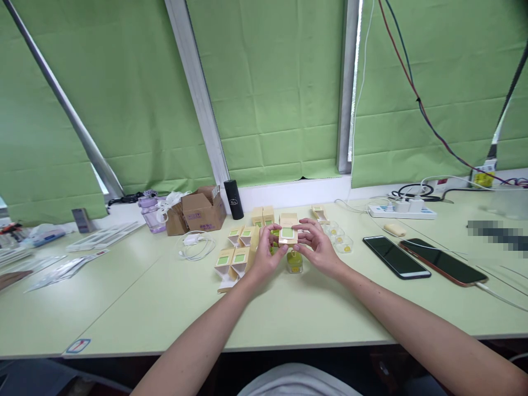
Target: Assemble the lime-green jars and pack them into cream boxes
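Between my two hands is a small cream-coloured paper box (pixel 288 235) with a green window on its face. My left hand (pixel 267 248) grips its left side with fingers and thumb. On the right side, my right hand (pixel 318 246) pinches it the same way. Just below the box, a small clear container with yellow-green contents (pixel 295 262) stands on the table. Several similar cream boxes (pixel 232 259) lie at the left of my hands, some with open flaps. Small clear containers with yellow bits (pixel 341 242) sit by my right hand.
A cardboard box (pixel 203 210), a black cylinder (pixel 234 199) and a purple bottle (pixel 152 213) stand at the back left. A white cable with its charger (pixel 192 239) lies nearer. Two phones (pixel 396 257) and a power strip (pixel 402 211) are at the right.
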The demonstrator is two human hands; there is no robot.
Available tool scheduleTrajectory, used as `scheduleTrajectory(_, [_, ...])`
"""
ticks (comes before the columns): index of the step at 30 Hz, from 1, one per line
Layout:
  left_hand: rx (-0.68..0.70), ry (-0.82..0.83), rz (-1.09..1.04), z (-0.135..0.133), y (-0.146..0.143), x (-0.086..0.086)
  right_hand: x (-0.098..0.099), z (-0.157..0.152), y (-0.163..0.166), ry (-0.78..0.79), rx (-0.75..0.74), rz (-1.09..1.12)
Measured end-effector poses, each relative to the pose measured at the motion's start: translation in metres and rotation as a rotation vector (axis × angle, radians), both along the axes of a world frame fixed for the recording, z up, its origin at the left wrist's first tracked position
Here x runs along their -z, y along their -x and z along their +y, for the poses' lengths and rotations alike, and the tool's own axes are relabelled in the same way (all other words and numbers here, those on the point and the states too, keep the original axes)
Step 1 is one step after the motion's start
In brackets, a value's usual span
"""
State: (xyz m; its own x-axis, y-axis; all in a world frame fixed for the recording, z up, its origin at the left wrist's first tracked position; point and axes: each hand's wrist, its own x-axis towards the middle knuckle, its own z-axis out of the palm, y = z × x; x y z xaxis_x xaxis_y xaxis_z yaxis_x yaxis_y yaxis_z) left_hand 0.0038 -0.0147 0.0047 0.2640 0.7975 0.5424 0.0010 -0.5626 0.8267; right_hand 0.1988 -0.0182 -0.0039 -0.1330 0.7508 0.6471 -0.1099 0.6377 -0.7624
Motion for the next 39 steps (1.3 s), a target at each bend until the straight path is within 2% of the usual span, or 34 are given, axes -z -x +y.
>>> scheduleTrajectory(9, [-0.084, -0.062, 0.076, -0.0028, -0.0029, -0.0034, -0.0017, -0.0017, 0.0001, 0.003, -0.002, 0.01])
scheduleTrajectory(22, [-0.052, -0.017, 0.044, -0.0023, -0.0036, -0.0023, -0.0015, -0.0004, -0.0003, -0.001, 0.01, -0.008])
scheduleTrajectory(39, [-0.091, -0.05, 0.051, -0.0022, -0.0039, -0.0022, -0.0016, -0.0007, -0.0013, -0.01, 0.026, -0.033])
